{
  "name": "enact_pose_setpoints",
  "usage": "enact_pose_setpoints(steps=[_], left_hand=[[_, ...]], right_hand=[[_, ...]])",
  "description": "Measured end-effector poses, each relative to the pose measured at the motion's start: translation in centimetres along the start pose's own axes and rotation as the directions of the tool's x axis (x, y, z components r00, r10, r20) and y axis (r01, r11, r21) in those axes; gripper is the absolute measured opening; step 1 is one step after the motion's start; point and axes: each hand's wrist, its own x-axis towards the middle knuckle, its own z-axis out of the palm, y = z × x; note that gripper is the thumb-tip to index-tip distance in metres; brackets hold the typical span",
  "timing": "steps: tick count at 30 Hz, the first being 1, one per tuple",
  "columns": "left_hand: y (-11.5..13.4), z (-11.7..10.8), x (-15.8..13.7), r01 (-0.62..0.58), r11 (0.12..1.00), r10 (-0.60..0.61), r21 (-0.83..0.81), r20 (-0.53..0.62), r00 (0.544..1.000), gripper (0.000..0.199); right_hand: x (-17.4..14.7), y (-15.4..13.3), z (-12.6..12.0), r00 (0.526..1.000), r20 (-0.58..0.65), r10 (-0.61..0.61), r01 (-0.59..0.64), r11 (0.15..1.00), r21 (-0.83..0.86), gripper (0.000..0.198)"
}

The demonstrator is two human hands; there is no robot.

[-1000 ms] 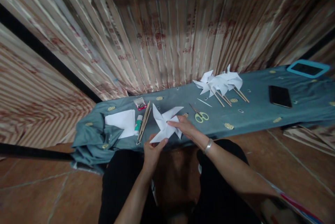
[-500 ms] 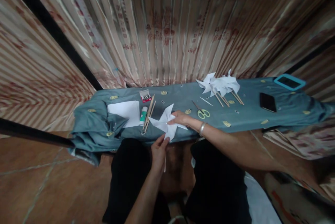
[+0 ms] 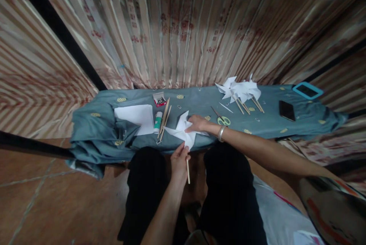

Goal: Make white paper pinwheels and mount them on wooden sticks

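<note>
A white paper pinwheel (image 3: 180,133) faces up at the front edge of the cloth-covered bench. My left hand (image 3: 179,161) is closed around its wooden stick (image 3: 188,171), just under the paper blades; the stick's lower end sticks out below the fingers. With its fingers on the middle of the pinwheel, my right hand (image 3: 197,123) presses or grips near the centre; its fingertips partly cover that spot. A silver bangle is on the right wrist. Close to the right hand lie scissors (image 3: 223,121) with pale green handles.
Left of the pinwheel are wooden sticks (image 3: 165,121), a glue stick (image 3: 157,122), an opened box of pins (image 3: 159,100) and white paper sheets (image 3: 137,117). Several finished pinwheels (image 3: 241,90) lie at the back right, near a dark phone (image 3: 286,110) and a blue-framed device (image 3: 308,90).
My left hand and the pinwheel have shifted slightly right in view, and more of the stick shows below the hand. My right hand's fingers stay at the pinwheel's centre.
</note>
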Motion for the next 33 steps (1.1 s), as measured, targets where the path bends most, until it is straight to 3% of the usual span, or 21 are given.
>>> enact_pose_setpoints(steps=[5,13,21,33], left_hand=[[0.7,0.6,-0.5,0.145,0.977,-0.156,-0.154,-0.062,0.986,0.006],[0.6,0.4,-2.1,0.329,0.898,-0.353,-0.293,-0.032,0.935,0.025],[-0.3,-0.4,-1.6,0.303,0.908,-0.308,-0.288,0.030,0.951,0.019],[-0.3,-0.5,-1.7,0.285,0.917,-0.290,-0.279,0.025,0.957,0.018]], right_hand=[[0.0,-0.7,-0.9,0.998,0.054,-0.010,0.014,0.997,-0.072,0.017],[0.0,-1.4,-1.4,0.993,0.119,0.003,0.013,0.992,-0.128,0.016],[0.3,-1.4,-1.5,0.980,0.194,0.043,-0.005,0.982,-0.189,0.029],[0.8,-1.8,-2.1,0.962,0.271,0.039,0.044,0.955,-0.293,0.047]])
